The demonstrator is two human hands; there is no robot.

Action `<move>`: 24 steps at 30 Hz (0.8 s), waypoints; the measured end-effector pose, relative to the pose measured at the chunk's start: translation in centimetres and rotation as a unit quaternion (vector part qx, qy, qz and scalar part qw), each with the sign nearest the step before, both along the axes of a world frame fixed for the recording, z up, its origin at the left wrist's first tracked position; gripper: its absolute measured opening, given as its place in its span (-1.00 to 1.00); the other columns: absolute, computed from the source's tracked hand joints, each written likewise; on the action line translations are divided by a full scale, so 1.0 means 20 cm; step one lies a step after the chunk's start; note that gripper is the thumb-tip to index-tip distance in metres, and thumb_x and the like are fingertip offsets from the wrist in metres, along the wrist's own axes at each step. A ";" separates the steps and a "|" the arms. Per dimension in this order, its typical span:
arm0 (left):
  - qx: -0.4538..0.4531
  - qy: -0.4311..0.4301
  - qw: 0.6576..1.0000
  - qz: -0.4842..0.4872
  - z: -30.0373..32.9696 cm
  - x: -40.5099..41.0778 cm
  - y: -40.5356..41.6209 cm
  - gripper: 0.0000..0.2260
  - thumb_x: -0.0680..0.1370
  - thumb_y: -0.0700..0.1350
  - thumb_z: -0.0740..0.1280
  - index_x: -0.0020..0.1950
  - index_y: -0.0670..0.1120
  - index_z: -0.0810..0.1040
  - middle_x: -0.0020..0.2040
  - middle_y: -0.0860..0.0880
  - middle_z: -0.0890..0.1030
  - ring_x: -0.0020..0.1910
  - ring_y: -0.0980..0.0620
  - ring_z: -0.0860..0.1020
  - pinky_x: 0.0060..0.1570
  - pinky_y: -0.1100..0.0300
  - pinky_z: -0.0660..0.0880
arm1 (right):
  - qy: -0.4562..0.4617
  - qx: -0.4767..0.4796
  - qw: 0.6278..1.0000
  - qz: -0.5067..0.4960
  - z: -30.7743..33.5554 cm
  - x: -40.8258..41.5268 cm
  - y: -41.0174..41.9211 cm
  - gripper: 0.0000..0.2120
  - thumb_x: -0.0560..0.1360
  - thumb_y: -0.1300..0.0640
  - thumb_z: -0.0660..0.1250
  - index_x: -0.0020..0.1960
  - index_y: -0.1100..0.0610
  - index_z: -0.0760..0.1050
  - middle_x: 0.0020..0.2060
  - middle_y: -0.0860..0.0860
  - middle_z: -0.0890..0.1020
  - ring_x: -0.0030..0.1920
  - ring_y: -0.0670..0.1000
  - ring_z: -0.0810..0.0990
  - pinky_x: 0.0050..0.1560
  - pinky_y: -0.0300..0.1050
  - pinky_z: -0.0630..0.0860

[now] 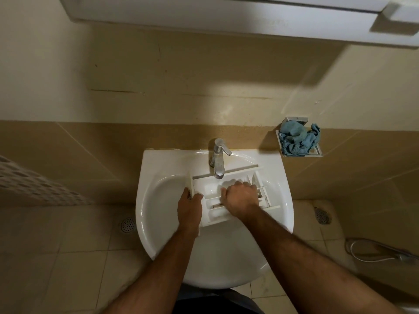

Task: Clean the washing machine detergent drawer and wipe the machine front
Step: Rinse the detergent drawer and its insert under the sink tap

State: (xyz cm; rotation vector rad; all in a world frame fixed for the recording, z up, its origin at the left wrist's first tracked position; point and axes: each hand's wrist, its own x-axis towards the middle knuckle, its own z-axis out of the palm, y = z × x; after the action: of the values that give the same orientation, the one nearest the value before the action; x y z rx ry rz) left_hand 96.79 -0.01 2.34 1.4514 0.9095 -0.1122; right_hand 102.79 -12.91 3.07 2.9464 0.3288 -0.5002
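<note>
The white detergent drawer [210, 189] lies in the white sink [158, 200], under the chrome tap [218, 158]. My left hand [189, 207] grips the drawer's left end, thumb over the edge and fingers behind it. My right hand [240, 197] is inside the drawer's compartments with its fingers curled down; whether it holds anything is hidden under the hand. A blue cloth [299, 138] lies bunched on a small wall shelf [317, 152] right of the sink.
A white perforated basket [34, 184] stands at the left edge. Floor drains [128, 225] [322, 215] sit either side of the sink. A spray hose [381, 250] lies on the tiled floor at right. A white cabinet [226, 12] hangs overhead.
</note>
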 end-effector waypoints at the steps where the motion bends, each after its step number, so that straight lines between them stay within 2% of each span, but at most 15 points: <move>1: -0.004 -0.001 1.000 0.001 0.01 0.00 0.00 -0.80 0.53 -0.21 0.27 0.14 -0.15 0.55 -0.04 -0.08 0.61 -0.02 -0.10 0.55 -0.01 0.08 0.49 | -0.002 0.016 1.000 0.018 0.00 -0.01 0.03 -0.44 0.64 -0.13 -0.09 0.16 0.19 0.57 0.12 0.17 0.58 0.11 0.17 0.53 0.15 0.07 0.39; 2: -0.009 -0.002 1.000 0.003 0.01 0.01 0.00 -0.81 0.53 -0.22 0.27 0.12 -0.17 0.55 -0.07 -0.08 0.60 -0.05 -0.10 0.54 -0.06 0.10 0.48 | -0.001 0.046 0.998 0.042 0.01 -0.03 0.07 -0.45 0.65 -0.12 -0.09 0.13 0.18 0.57 0.08 0.16 0.57 0.06 0.14 0.52 0.12 0.05 0.41; 5: -0.022 0.006 1.000 -0.002 0.01 0.02 0.00 -0.79 0.52 -0.24 0.27 0.14 -0.16 0.56 0.01 -0.13 0.63 0.01 -0.14 0.58 0.08 -0.03 0.53 | 0.021 0.142 0.984 0.104 -0.01 -0.10 0.13 -0.54 0.64 -0.07 -0.01 0.05 0.16 0.58 -0.01 0.11 0.59 -0.05 0.05 0.50 0.11 0.00 0.47; 9: -0.019 -0.008 1.000 -0.003 0.00 0.01 0.02 -0.83 0.54 -0.25 0.26 0.07 -0.08 0.56 -0.05 -0.10 0.63 -0.08 -0.09 0.57 -0.03 0.06 0.51 | 0.053 0.204 0.969 0.128 -0.04 -0.11 0.08 -0.61 0.64 -0.03 0.07 0.26 0.12 0.55 0.18 0.07 0.61 0.16 0.06 0.52 0.28 -0.02 0.38; 11: -0.008 -0.016 1.000 -0.010 -0.01 -0.01 0.03 -0.83 0.53 -0.26 0.26 0.05 -0.11 0.57 -0.11 -0.10 0.62 -0.14 -0.07 0.54 -0.10 0.11 0.47 | 0.059 0.184 0.971 0.141 -0.03 -0.10 0.04 -0.57 0.64 -0.10 0.04 0.22 0.08 0.58 0.16 0.05 0.61 0.16 0.06 0.52 0.22 -0.01 0.38; 13: -0.011 -0.028 0.999 -0.016 -0.01 -0.03 0.04 -0.80 0.52 -0.28 0.24 0.06 -0.08 0.58 -0.14 -0.08 0.60 -0.18 -0.04 0.51 -0.14 0.13 0.45 | 0.025 0.140 0.982 0.122 -0.03 -0.08 -0.01 -0.50 0.64 -0.17 -0.01 0.14 0.09 0.60 0.12 0.07 0.61 0.15 0.10 0.53 0.16 0.02 0.39; 15: -0.024 -0.039 0.999 -0.026 -0.01 -0.05 0.05 -0.73 0.54 -0.31 0.23 0.11 0.00 0.55 -0.14 0.00 0.60 -0.19 0.04 0.51 -0.16 0.21 0.45 | -0.016 0.085 0.994 0.062 -0.02 -0.05 -0.06 -0.48 0.63 -0.17 -0.04 0.15 0.12 0.58 0.11 0.10 0.61 0.12 0.14 0.54 0.13 0.03 0.40; 18: -0.036 -0.044 0.998 -0.036 -0.01 -0.08 0.04 -0.66 0.53 -0.34 0.21 0.14 0.04 0.53 -0.15 0.06 0.57 -0.20 0.09 0.49 -0.16 0.24 0.44 | 0.011 0.025 1.000 0.003 0.02 -0.01 -0.06 -0.63 0.60 -0.01 0.07 0.21 0.15 0.52 0.13 0.13 0.60 0.12 0.14 0.55 0.13 -0.02 0.44; 20: -0.049 -0.038 0.998 -0.027 -0.01 -0.06 0.01 -0.67 0.52 -0.34 0.20 0.08 0.03 0.58 -0.15 -0.01 0.58 -0.20 0.01 0.49 -0.14 0.14 0.45 | 0.035 0.067 0.997 -0.012 0.04 0.00 0.01 -0.70 0.55 0.13 0.17 0.21 0.17 0.52 0.13 0.13 0.59 0.15 0.14 0.55 0.15 -0.02 0.49; 22: -0.058 -0.028 0.998 -0.026 0.00 -0.04 -0.04 -0.69 0.50 -0.33 0.20 0.03 0.02 0.59 -0.11 -0.09 0.59 -0.19 -0.02 0.50 -0.15 0.09 0.46 | 0.064 0.150 0.986 -0.038 0.05 0.01 0.08 -0.76 0.51 0.18 0.24 0.12 0.16 0.57 0.05 0.11 0.62 0.09 0.14 0.60 0.12 -0.01 0.56; 24: -0.071 -0.028 0.997 -0.026 0.01 -0.01 -0.07 -0.67 0.50 -0.33 0.19 0.13 -0.02 0.58 -0.03 -0.09 0.64 -0.14 -0.01 0.56 -0.11 0.08 0.51 | 0.089 0.209 0.972 -0.056 0.05 0.01 0.14 -0.86 0.51 0.18 0.27 0.00 0.15 0.59 -0.07 0.09 0.64 -0.03 0.12 0.64 0.01 -0.02 0.60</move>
State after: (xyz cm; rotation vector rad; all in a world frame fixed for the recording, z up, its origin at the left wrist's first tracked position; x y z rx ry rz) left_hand 96.60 -1.47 2.50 1.3401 0.8024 -0.1705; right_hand 103.03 -10.20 4.16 3.3482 0.3231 -0.8047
